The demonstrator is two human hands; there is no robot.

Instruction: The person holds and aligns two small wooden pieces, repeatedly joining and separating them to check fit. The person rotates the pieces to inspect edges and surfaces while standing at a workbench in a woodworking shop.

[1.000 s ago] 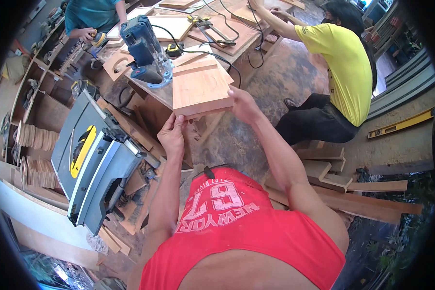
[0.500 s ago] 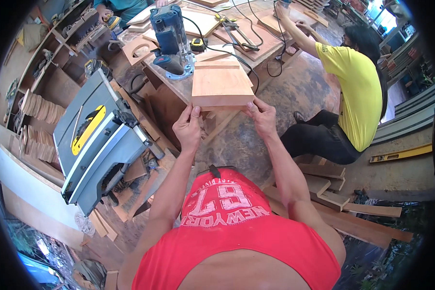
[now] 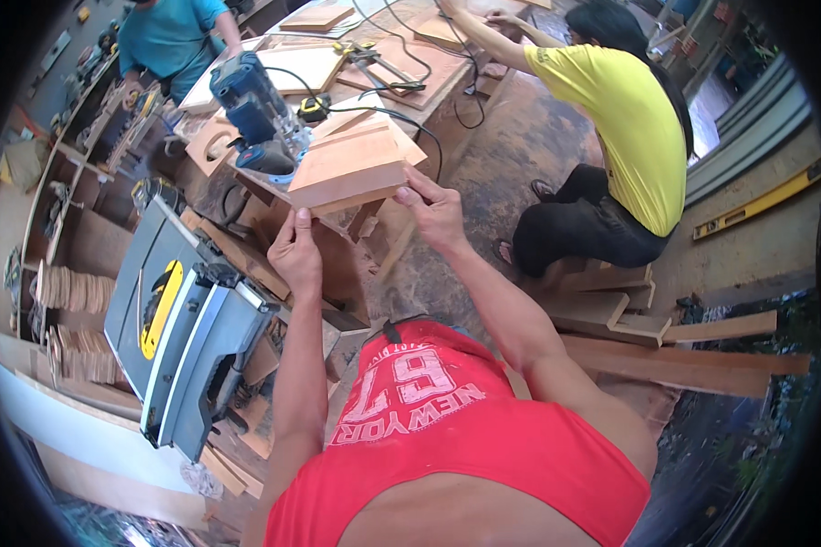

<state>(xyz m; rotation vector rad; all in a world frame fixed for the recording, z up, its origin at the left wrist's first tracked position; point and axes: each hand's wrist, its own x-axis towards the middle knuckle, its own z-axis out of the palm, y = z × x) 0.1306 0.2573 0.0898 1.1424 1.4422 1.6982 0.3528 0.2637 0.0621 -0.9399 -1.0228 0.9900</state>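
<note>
A person in a red tank top gripped a pale wooden block [image 3: 351, 169] just right of a blue router [image 3: 246, 96] in a busy woodshop. The left hand [image 3: 296, 255] was clamped on the near left corner, thumb at its face; the right hand [image 3: 436, 214] pinched the near right corner. Half a second earlier the block's near edge lay square across the view; now it slanted up to the right. The camera had swung too, so any turn of the block itself could not be measured. Both grips had held, suggesting handling continued without a release. Whether the block touched the router or rested on anything was unclear.

The workbench [image 3: 433, 108] beneath the router carried boards, cables, a tape measure [image 3: 315, 108] to its right and a clamp [image 3: 374, 68] farther right. Beyond the router, to the left, stood a co-worker in teal [image 3: 169, 41]; well to its right crouched another in yellow [image 3: 620, 128]. A table saw [image 3: 150, 255] stood nearer the camera, left of the router, and dust marked the floor [image 3: 493, 164] to its right.
</note>
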